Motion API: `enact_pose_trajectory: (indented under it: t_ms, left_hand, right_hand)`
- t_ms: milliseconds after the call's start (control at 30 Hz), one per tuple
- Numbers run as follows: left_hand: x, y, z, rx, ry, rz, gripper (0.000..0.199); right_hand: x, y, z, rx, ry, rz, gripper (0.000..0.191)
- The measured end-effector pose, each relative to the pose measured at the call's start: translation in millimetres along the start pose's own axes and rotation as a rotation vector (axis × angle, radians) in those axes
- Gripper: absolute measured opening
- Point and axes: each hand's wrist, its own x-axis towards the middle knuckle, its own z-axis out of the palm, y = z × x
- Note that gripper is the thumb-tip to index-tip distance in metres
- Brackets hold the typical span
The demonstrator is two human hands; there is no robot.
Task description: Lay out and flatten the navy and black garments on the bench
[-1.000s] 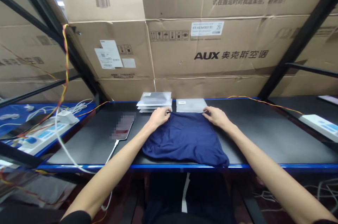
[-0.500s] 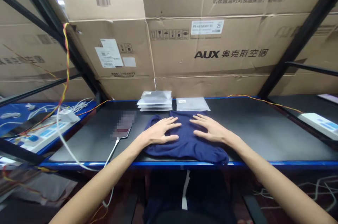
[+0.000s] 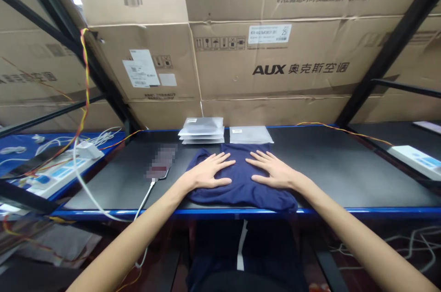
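1. Cardboard (image 3: 303, 53) is standing behind the black tabletop (image 3: 344, 172).
2. Navy cloth (image 3: 239, 194) is lying just below centre.
3. Your left hand (image 3: 204, 173) and right hand (image 3: 278, 173) are pressing it, fingers spread, gripping nothing, seemingly flattening it.

- Left hand (image 3: 211, 171): palm down, fingers spread, thumb toward the right hand (image 3: 274, 170).
- Right hand: palm down, fingers spread, apart from the left.
- Both bare forearms (image 3: 138, 232) slant inward over the bench's (image 3: 344, 177) near edge.
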Motion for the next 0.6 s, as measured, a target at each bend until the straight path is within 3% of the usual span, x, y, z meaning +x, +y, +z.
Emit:
enact_pose_trajectory:
  t_ms: [167, 300, 367, 500, 600]
  left_hand:
    - [6.6, -0.8, -2.2, -0.008, 0.109, -0.022, 0.058]
    - [20.8, -19.6, -14.3, 0.083, 0.403, -0.094, 0.038]
    - [28.2, -36.5, -23.3, 0.182, 0.517, -0.197, 0.042]
    - [38.0, -71.8, -39.6, 0.355, 0.510, -0.412, 0.061]
    - [40.8, -90.1, -46.1, 0.397, 0.514, -0.454, 0.061]
  right_hand:
    - [0.1, -3.1, -2.7, 0.001, -0.005, 0.009, 0.071]
    - [0.5, -4.9, -4.3, -0.023, -0.025, 0.027, 0.074]
    - [0.6, -4.8, -4.7, -0.023, -0.032, 0.032, 0.074]
    - [0.8, -4.9, -4.9, -0.012, -0.034, 0.042, 0.074]
    - [1.0, -6.0, -5.0, -0.005, -0.029, 0.045, 0.073]
